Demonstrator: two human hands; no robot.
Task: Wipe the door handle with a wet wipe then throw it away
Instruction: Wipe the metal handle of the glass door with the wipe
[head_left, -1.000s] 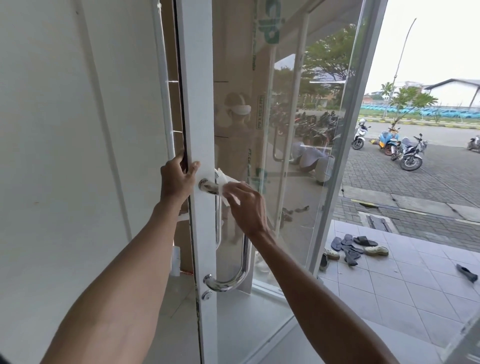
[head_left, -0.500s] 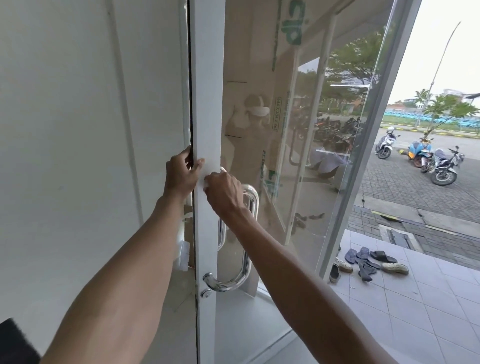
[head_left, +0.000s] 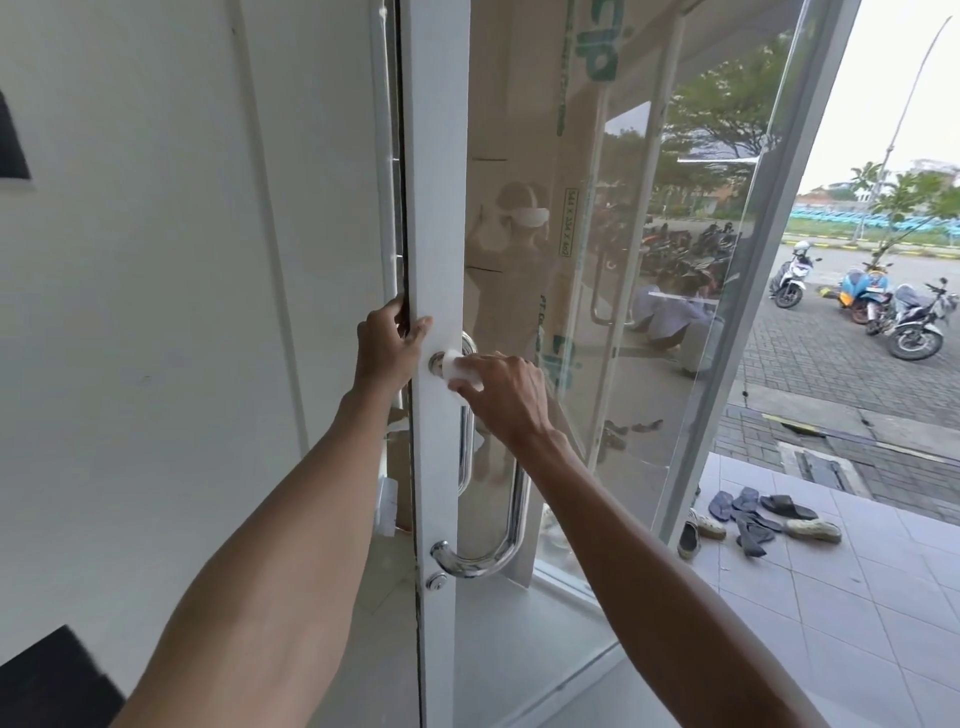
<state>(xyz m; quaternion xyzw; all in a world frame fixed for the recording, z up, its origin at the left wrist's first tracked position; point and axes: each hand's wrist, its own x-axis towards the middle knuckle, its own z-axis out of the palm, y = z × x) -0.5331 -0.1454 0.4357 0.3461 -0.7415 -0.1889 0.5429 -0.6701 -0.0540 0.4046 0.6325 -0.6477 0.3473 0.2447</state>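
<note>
A white-framed glass door is seen standing ajar, and its frame edge is gripped by the left hand, whose fingers are curled around the edge while the thumb is laid flat on the front face of the frame. A white wet wipe is held bunched in the right hand, with the fingers closed over it, and it is pressed against the top mount of the chrome door handle, right where the handle meets the frame. The upper bend of the handle is partly hidden by the right hand; below it, the polished bar is seen running down and curving back into the frame at its lower mount, just above a small round lock cylinder. A second, matching bar is visible through the glass on the far side of the door. Both forearms are stretched forward from the bottom of the view. A plain white wall is found to the left of the door. Outside, to the right, several pairs of sandals are scattered on a tiled floor, and parked motorbikes are seen farther off on a paved yard
</note>
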